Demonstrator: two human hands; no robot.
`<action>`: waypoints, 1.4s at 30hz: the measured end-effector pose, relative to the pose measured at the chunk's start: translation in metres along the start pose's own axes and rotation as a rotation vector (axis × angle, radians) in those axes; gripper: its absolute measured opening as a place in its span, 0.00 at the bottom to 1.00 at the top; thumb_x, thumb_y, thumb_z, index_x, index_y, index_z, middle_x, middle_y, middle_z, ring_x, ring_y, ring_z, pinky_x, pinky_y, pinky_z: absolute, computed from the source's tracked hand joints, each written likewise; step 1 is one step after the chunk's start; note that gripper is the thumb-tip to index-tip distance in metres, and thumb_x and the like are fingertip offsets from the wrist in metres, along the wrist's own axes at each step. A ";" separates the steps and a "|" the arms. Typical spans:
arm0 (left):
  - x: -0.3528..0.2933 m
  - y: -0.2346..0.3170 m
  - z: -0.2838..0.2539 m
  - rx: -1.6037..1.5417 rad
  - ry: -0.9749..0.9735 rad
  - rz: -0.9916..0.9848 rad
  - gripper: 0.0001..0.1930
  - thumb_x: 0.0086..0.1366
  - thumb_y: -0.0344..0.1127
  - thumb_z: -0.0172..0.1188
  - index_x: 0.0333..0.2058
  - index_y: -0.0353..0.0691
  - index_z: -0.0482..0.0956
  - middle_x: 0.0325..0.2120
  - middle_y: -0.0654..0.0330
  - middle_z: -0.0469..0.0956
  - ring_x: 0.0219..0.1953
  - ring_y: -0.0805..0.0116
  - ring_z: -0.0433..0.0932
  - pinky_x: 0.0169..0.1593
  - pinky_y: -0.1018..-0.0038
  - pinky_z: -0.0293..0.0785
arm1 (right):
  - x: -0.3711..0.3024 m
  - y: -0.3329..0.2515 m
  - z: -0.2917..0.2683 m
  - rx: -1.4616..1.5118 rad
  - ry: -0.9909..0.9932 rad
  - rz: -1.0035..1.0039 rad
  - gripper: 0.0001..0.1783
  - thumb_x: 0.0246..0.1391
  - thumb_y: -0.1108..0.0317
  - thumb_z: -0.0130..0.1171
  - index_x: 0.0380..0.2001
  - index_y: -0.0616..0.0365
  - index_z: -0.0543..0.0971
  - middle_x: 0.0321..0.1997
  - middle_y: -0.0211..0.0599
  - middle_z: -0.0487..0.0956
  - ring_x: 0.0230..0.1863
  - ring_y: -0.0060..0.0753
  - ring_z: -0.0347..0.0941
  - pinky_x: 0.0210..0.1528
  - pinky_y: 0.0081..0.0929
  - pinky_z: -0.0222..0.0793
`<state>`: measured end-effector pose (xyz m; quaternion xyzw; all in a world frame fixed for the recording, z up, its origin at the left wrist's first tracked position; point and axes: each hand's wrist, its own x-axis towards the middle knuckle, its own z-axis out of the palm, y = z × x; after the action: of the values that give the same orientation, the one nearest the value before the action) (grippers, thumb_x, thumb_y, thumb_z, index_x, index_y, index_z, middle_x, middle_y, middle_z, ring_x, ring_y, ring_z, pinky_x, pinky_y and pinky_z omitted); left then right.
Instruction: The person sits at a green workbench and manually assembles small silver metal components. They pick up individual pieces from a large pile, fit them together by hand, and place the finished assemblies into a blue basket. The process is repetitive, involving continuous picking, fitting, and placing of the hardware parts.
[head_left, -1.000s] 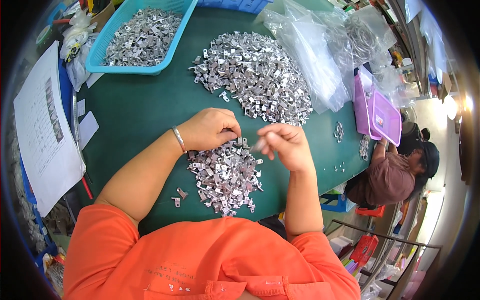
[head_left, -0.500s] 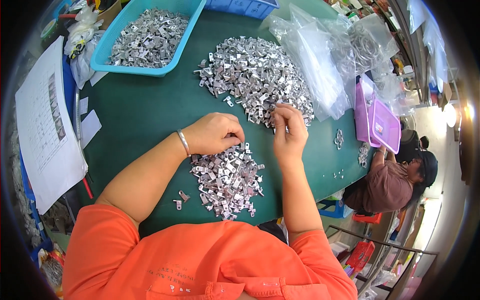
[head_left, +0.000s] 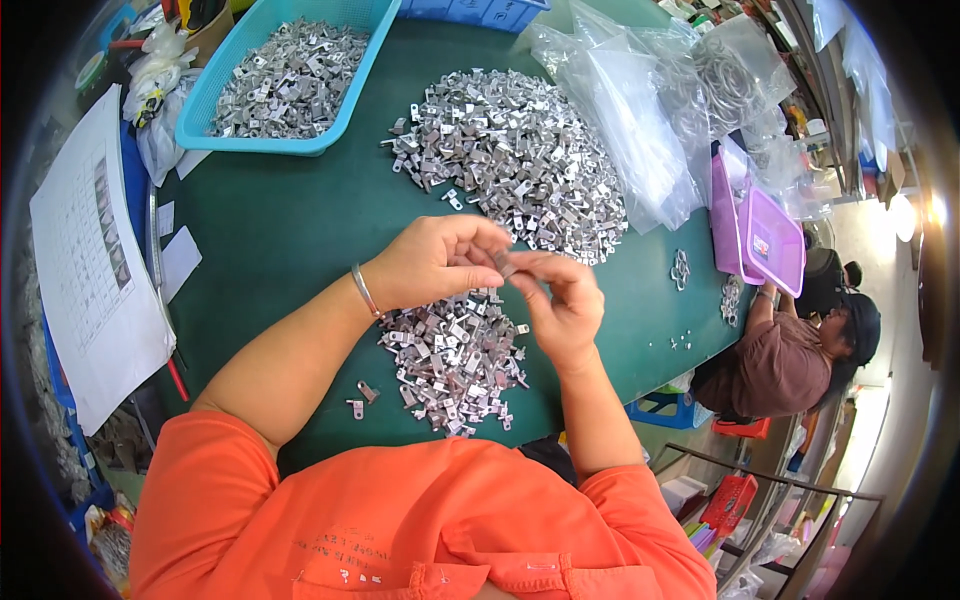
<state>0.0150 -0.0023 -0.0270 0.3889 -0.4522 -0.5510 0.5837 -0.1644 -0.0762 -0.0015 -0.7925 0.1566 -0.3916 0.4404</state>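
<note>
My left hand (head_left: 430,262), with a metal bangle on its wrist, meets my right hand (head_left: 562,305) above the green table (head_left: 290,240). Between their fingertips is a small grey metal bracket (head_left: 504,264), pinched by my right thumb and fingers. My left thumb and fingers close on its other side. Just below the hands lies a smaller heap of metal brackets (head_left: 455,365), partly covered by my left hand. Farther off, a larger heap of similar brackets (head_left: 510,150) spreads over the table. Two loose brackets (head_left: 360,400) lie left of the near heap.
A turquoise basket (head_left: 320,142) of brackets stands far left, beside a blue bin (head_left: 475,12). Clear plastic bags (head_left: 640,130) lie right of the large heap. Purple trays (head_left: 775,245) and a co-worker (head_left: 785,365) are at right. Printed sheets (head_left: 95,270) hang at left.
My right hand has moved left from the large heap's edge. My left hand has lifted off the near heap, and the two now meet at one bracket.
</note>
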 end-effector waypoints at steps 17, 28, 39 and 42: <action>-0.003 0.011 -0.009 0.390 -0.265 0.048 0.02 0.52 0.27 0.65 0.25 0.36 0.82 0.29 0.61 0.80 0.29 0.74 0.76 0.32 0.79 0.71 | 0.047 0.044 -0.019 -0.772 0.129 -0.195 0.09 0.39 0.79 0.65 0.28 0.60 0.77 0.30 0.37 0.74 0.32 0.41 0.71 0.33 0.32 0.69; -0.001 0.008 -0.008 0.536 -0.206 0.199 0.02 0.53 0.26 0.62 0.27 0.37 0.79 0.30 0.63 0.79 0.32 0.72 0.75 0.36 0.78 0.71 | 0.048 0.034 -0.023 -0.566 0.151 -0.021 0.05 0.44 0.80 0.61 0.26 0.61 0.77 0.31 0.39 0.75 0.33 0.41 0.72 0.35 0.29 0.69; 0.000 0.005 -0.012 0.559 -0.208 0.103 0.12 0.51 0.17 0.47 0.32 0.36 0.76 0.30 0.60 0.78 0.32 0.70 0.76 0.36 0.75 0.72 | 0.067 0.035 -0.007 -0.829 -0.011 -0.259 0.09 0.41 0.79 0.61 0.30 0.59 0.80 0.29 0.37 0.72 0.32 0.43 0.67 0.35 0.35 0.67; -0.002 0.006 -0.008 0.448 -0.127 0.023 0.12 0.50 0.16 0.46 0.31 0.35 0.76 0.30 0.59 0.78 0.33 0.67 0.76 0.37 0.74 0.72 | 0.064 0.021 -0.012 -0.504 -0.123 -0.130 0.05 0.45 0.79 0.60 0.28 0.61 0.79 0.29 0.38 0.76 0.32 0.41 0.72 0.35 0.31 0.69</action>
<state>0.0249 -0.0003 -0.0237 0.4680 -0.6037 -0.4535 0.4593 -0.1307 -0.1330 0.0156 -0.9079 0.1708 -0.3188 0.2120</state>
